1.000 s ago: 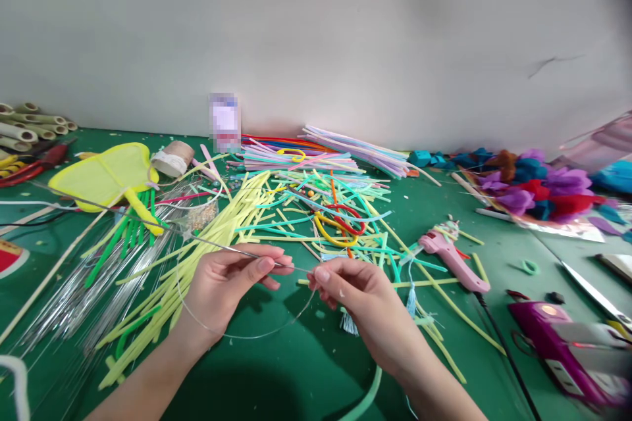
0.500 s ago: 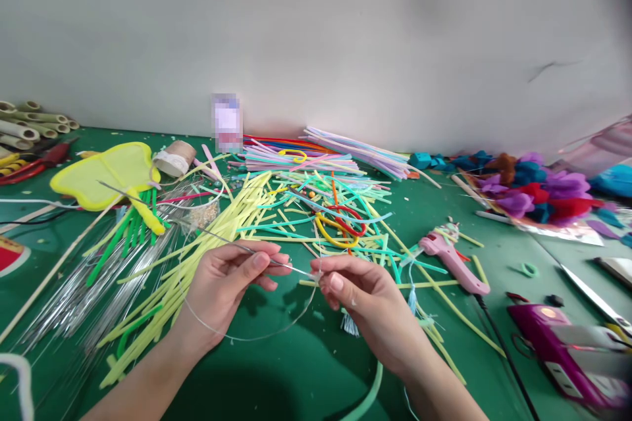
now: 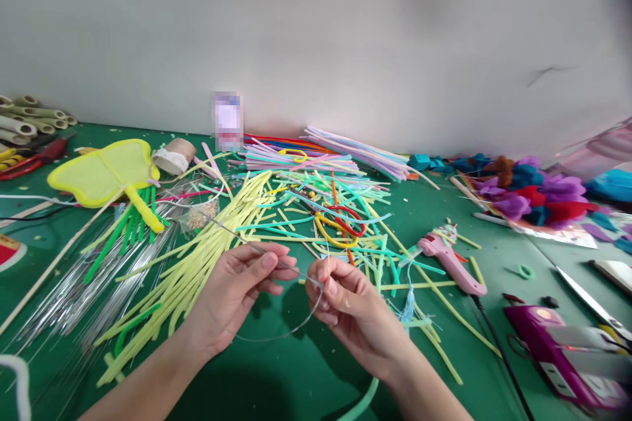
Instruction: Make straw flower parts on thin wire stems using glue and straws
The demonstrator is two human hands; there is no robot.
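Green counter [image 3: 232, 388] fills lower frame. Pale yellow stems [image 3: 241, 210] heaped left of center. Left hand [image 3: 222, 299], lower left of center: grip pinching thin gray wire [image 3: 302, 272] between thumb and fingers. Right hand [image 3: 355, 309], lower right of center: grip pinched around the wire's near end. Pink glue gun [image 3: 457, 266] lies at right, apart from both hands. Wire slants mid-frame, bridging both hands; fine strand [image 3: 296, 331] curves below, join unclear.
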